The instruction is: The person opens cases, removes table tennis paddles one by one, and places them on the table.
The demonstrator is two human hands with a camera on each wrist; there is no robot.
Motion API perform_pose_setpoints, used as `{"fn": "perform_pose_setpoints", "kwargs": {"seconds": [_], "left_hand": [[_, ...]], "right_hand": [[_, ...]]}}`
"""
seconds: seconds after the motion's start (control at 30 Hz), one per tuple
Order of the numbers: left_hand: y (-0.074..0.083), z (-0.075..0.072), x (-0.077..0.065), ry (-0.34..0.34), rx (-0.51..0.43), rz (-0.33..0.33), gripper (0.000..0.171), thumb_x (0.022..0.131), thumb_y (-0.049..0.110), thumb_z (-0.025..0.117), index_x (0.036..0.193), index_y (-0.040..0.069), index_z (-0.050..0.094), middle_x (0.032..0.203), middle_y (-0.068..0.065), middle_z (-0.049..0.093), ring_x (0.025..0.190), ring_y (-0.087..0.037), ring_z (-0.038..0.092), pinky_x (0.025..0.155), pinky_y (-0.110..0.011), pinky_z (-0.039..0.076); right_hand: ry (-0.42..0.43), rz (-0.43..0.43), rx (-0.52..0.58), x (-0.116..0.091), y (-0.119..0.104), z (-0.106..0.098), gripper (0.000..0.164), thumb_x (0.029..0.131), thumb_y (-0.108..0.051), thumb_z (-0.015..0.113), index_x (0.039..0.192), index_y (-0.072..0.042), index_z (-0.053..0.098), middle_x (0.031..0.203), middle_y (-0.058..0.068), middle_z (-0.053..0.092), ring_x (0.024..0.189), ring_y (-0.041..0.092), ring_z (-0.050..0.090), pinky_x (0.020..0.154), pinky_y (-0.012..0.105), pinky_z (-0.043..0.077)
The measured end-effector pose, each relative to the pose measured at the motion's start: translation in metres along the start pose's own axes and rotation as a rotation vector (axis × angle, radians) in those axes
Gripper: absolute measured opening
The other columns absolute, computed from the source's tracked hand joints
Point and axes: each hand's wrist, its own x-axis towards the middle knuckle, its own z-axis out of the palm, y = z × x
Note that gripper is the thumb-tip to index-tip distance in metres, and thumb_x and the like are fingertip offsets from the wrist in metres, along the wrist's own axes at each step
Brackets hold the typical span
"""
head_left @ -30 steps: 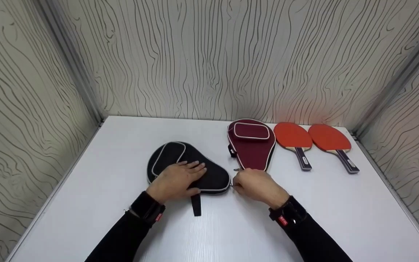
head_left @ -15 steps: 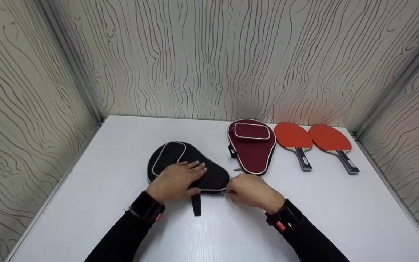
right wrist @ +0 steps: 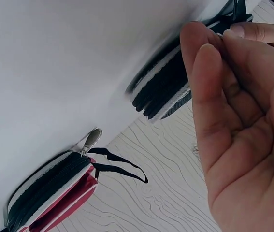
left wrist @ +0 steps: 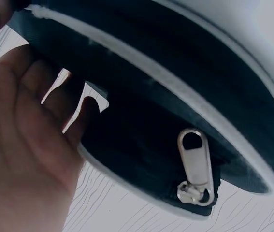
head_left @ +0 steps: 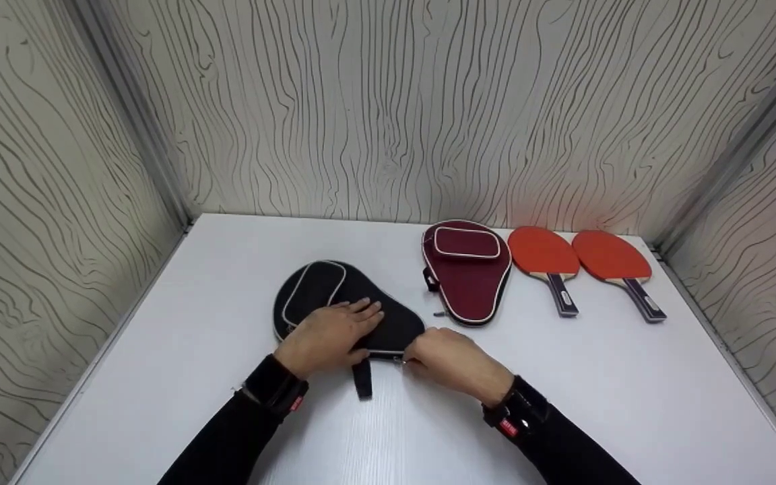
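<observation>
On the white table a black table tennis paddle case point(head_left: 398, 322) lies flat, its narrow end pointing right. My left hand point(head_left: 326, 337) rests on its top with the fingers extended. Beneath that hand a short black strap point(head_left: 362, 382) sticks out toward me. My right hand point(head_left: 454, 361) pinches the zipper pull point(head_left: 399, 360) on the near edge, close to the narrow end; the fingertips hide most of it. In the left wrist view, a silver pocket zipper pull point(left wrist: 196, 164) hangs on the case's pocket. The right wrist view shows my fingers overlapping the case's zippered edge point(right wrist: 163, 87).
A dark red paddle case point(head_left: 472, 286) lies behind my right hand, its zipper pull point(head_left: 440, 314) at the left edge. Two orange-red paddles, one nearer point(head_left: 543, 250) and one farther right point(head_left: 610, 254), lie beside it. Patterned wall panels point(head_left: 388, 108) enclose the table point(head_left: 219, 283).
My right hand has moved left around the narrow end and along the near edge of the black case, carrying the zipper pull. My left hand has stayed almost still.
</observation>
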Motion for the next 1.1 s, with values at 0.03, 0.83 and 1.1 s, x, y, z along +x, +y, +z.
{"fn": "perform_pose_setpoints", "kwargs": {"seconds": [0.03, 0.83, 1.1], "left_hand": [[0.001, 0.000, 0.000, 0.009, -0.009, 0.001, 0.072, 0.100, 0.048, 0.068, 0.160, 0.015, 0.047, 0.166, -0.001, 0.047, 0.155, -0.021, 0.046, 0.124, -0.037, 0.046], [0.000, -0.002, 0.002, -0.054, -0.224, 0.183, 0.066, 0.093, -0.005, 0.067, 0.152, 0.023, 0.058, 0.164, 0.002, 0.050, 0.153, -0.015, 0.048, 0.123, -0.033, 0.046], [0.001, -0.006, 0.002, -0.119, -0.385, 0.318, 0.079, 0.085, -0.018, 0.060, 0.143, 0.036, 0.065, 0.162, 0.009, 0.052, 0.155, -0.010, 0.044, 0.127, -0.034, 0.041]], "right_hand": [[-0.009, -0.007, 0.016, 0.000, 0.002, -0.002, 0.007, 0.091, -0.020, 0.080, 0.085, -0.022, 0.083, 0.077, -0.009, 0.076, 0.069, 0.007, 0.064, 0.063, 0.028, 0.055], [0.070, 0.069, 0.178, -0.014, 0.062, -0.041, 0.014, 0.099, -0.023, 0.074, 0.110, -0.020, 0.083, 0.105, -0.006, 0.082, 0.094, 0.007, 0.075, 0.080, 0.028, 0.063], [0.071, 0.064, 0.191, -0.013, 0.072, -0.038, 0.017, 0.099, -0.021, 0.073, 0.111, -0.015, 0.083, 0.107, -0.002, 0.082, 0.097, 0.011, 0.077, 0.083, 0.032, 0.064]]}}
